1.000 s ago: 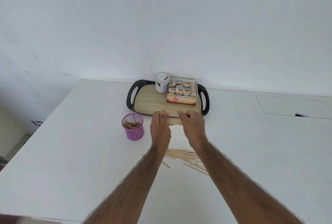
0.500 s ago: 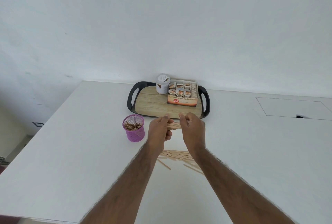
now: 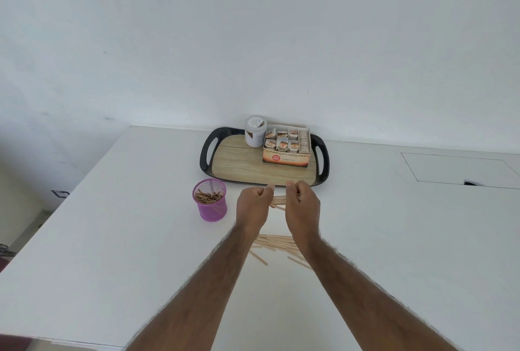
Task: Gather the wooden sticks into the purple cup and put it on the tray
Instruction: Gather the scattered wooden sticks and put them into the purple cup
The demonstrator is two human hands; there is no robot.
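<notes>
A purple mesh cup stands on the white table, with several wooden sticks inside it. Right of the cup, my left hand and my right hand together hold a small bundle of wooden sticks above the table. More loose wooden sticks lie on the table beneath my wrists, partly hidden by my forearms. The black-rimmed tray with a wood-pattern floor sits just beyond my hands.
On the tray stand a white jar and an open box of tea bags. A rectangular hatch is set into the table at the right. The table's left edge drops off beside the cup.
My hands have stayed over the same spot, shifting their fingers along the bundle of sticks. The cup and tray have not moved.
</notes>
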